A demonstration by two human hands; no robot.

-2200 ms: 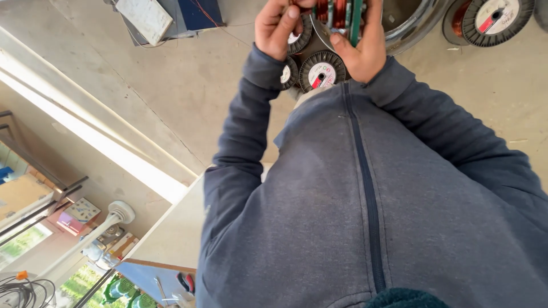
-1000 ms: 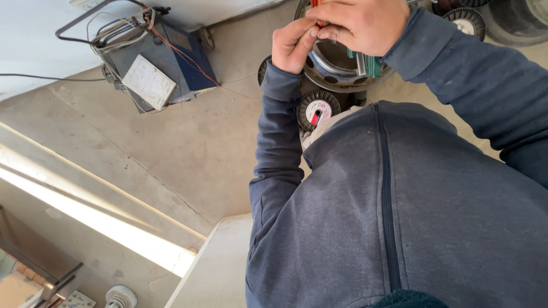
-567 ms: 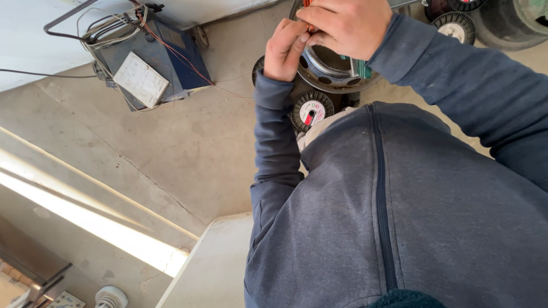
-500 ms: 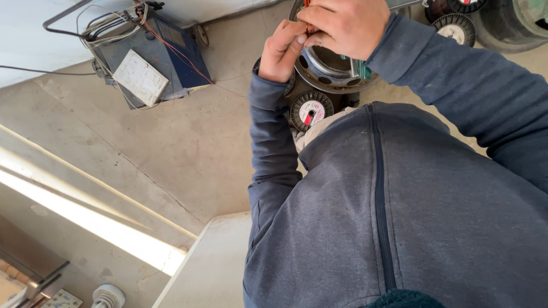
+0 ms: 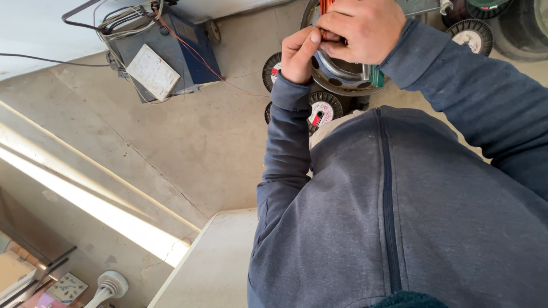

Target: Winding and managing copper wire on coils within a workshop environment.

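Above the grey concrete floor [image 5: 188,137], a round silver metal housing [image 5: 342,68] is being worked over at the top of the view, while a thin bundle of copper-red wire [image 5: 326,7] is being gripped by the closed right hand [image 5: 362,28] and pinched by the left hand [image 5: 298,54] beside it.

**Both hands on copper wire bundle above round metal housing**

Left hand [image 5: 298,54] and right hand [image 5: 362,29] meet at top of frame, both pinching a bundle of copper wire [image 5: 326,8]; left thumb pressed against it. Below them a round metal housing [image 5: 341,71] on the concrete floor [image 5: 188,148]. Black wire spools [image 5: 323,108] with white labels lie beside it. Blue machine [image 5: 162,51] with loose cables at upper left. Blue-grey zip sweatshirt [image 5: 399,217] fills lower right.
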